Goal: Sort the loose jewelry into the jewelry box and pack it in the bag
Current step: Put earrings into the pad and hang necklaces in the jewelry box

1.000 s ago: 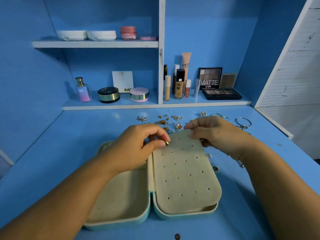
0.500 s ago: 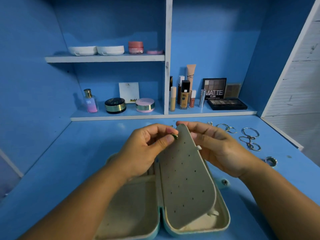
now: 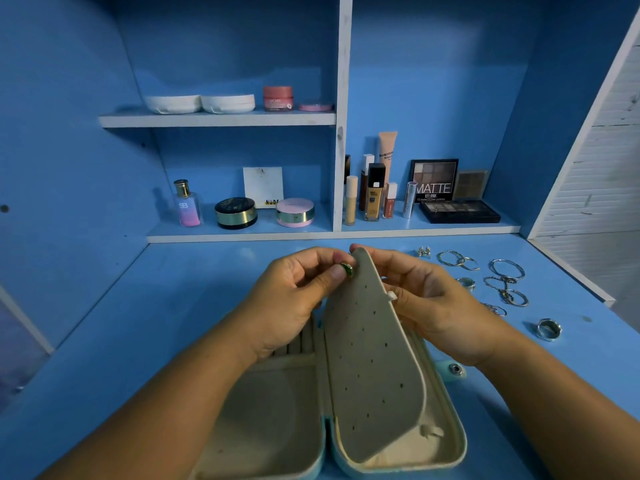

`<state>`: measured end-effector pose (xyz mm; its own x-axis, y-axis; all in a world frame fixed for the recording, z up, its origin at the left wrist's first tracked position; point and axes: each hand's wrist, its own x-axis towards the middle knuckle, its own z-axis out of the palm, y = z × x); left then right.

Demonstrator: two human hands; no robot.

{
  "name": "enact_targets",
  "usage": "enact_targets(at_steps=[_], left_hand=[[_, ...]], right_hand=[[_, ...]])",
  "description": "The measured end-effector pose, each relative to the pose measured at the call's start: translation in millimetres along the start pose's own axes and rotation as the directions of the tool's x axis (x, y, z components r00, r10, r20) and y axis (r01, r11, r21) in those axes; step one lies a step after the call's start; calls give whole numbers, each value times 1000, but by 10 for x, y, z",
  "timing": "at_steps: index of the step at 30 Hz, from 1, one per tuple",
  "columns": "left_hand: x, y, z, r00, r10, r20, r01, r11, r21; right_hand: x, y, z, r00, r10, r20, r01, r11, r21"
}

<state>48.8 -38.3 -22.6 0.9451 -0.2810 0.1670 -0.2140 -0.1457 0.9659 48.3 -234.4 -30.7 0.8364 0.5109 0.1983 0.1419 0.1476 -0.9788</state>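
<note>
Left grip (image 3: 291, 306) pinches a small green-and-gold stud (image 3: 347, 269) between thumb and forefinger, right at the top corner of the perforated panel (image 3: 374, 358). Right grip (image 3: 436, 306) holds the panel's upper edge, tilting it up out of the open jewelry box (image 3: 450, 441) on the blue worktop (image 3: 173, 306).

Likely step: seating the stud. Keep the post square to the hole and brace from behind. The panel looks like a soft felt-faced board and will probably flex.

Box has beige suede-like lining, a teal shell and rounded corners. Silver ring (image 3: 549, 329) and thin hoops (image 3: 453, 259) lie loose at right. Bag not in view.
</note>
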Motion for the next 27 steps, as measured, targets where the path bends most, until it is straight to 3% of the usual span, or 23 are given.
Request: enact_targets(at_steps=[11, 18, 22, 27], left_hand=[[33, -29, -38, 996, -37, 84, 48, 990, -131], [15, -13, -47, 988, -79, 130, 95, 988, -124], [29, -29, -8, 999, -52, 15, 53, 991, -123], [8, 35, -25, 974, 175, -144, -169, 984, 56]], right_hand=[[-3, 27, 48, 1000, -20, -24, 18, 998, -61], [7, 49, 55, 999, -35, -29, 32, 997, -73], [12, 65, 54, 999, -52, -11, 51, 996, -77], [21, 109, 128, 990, -110, -86, 101, 990, -99]])
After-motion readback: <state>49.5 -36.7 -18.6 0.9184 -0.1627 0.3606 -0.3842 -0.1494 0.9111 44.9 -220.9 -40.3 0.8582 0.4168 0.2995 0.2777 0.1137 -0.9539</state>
